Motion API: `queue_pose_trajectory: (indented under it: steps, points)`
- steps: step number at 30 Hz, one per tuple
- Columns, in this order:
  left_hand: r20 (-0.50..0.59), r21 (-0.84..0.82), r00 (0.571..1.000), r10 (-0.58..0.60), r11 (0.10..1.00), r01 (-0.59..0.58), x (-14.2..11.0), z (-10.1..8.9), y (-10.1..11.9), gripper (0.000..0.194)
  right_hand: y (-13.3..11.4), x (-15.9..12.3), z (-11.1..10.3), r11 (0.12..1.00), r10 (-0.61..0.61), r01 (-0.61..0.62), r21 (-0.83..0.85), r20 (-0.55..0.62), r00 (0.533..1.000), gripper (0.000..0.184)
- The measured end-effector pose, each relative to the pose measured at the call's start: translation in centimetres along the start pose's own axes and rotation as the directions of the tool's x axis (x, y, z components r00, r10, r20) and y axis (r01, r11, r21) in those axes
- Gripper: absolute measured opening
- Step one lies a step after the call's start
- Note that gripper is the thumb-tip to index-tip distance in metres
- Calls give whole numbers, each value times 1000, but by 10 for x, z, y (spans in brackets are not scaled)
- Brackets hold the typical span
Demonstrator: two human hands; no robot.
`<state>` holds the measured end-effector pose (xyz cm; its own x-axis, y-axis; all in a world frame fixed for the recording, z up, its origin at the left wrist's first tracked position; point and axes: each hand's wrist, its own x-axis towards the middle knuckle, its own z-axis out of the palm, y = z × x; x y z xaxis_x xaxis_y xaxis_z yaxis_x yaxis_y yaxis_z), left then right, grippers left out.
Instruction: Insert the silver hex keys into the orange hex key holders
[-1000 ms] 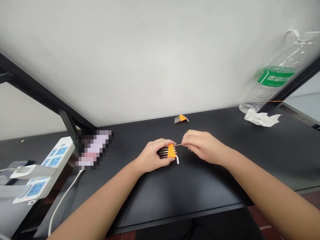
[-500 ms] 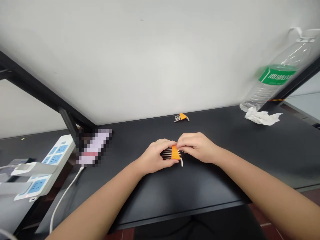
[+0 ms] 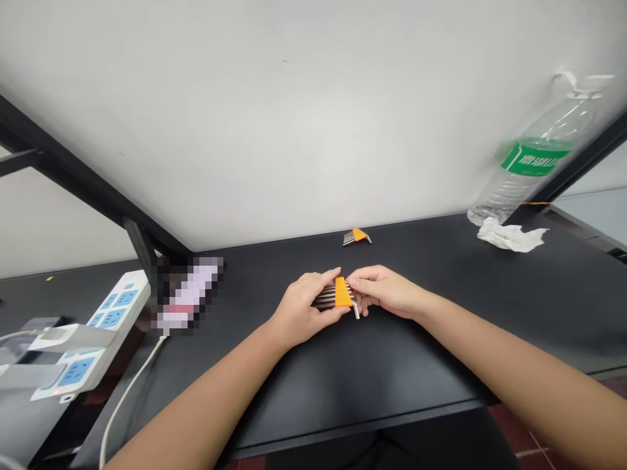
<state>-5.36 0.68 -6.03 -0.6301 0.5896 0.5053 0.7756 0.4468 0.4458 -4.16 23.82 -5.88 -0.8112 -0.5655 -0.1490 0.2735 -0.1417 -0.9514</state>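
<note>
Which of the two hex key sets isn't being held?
The far hex key set, lying on the table by the wall; the left hand grips the near set.

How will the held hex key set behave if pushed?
The hex key set is probably heavy for its size: its keys look metal. Likely stiff: an orange holder spans the straight lengths. Probably won't roll: a bent end juts out.

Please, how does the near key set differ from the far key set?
The near set is in the left hand, with the right hand at its other end; the far set lies on the table, untouched. The near set looks larger in the picture, the far set smaller. Both have orange holders and metal keys.
</note>
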Motion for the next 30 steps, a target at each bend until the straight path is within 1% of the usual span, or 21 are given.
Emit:
queue_pose_trajectory:
  steps: [2,4,7,10,13,15,18,21,23,26,28,30]
  points:
    - [12,-26,1000,-20,999,20,0,0,0,57,0,0,-2,999,16,-16,44,9,1000,36]
    - [41,-63,999,9,998,-6,1,0,1,54,0,-1,-5,996,29,-31,79,21,999,34]
    - [84,-105,995,46,994,-37,2,-1,2,55,1,-1,-7,993,42,-48,105,58,997,33]
    - [137,-90,989,47,995,-35,2,-2,3,54,3,0,-8,991,46,-55,126,68,997,32]
    - [189,-65,982,23,998,-11,2,-3,5,50,3,1,-6,987,68,-74,143,46,997,33]
    - [204,-65,979,3,998,10,2,-3,6,50,2,1,-4,988,79,-82,129,34,996,33]
    - [176,-63,983,-48,996,60,2,-3,6,45,0,-1,0,998,54,-55,20,52,997,33]
    - [119,-77,986,-115,989,125,2,-4,4,39,-2,-2,2,989,50,-37,-141,89,995,40]
    - [113,-102,984,-141,983,152,3,-4,3,34,-2,-3,1,979,49,-29,-200,97,994,38]
    - [145,-150,980,-137,976,159,3,-4,2,27,0,-1,-2,969,32,-10,-249,84,996,30]
    - [133,-183,984,-114,973,138,3,-4,2,33,0,0,-4,954,57,-31,-300,78,995,30]
    - [121,-195,988,-98,973,121,2,-3,2,38,-2,0,-6,927,107,-70,-368,82,991,32]
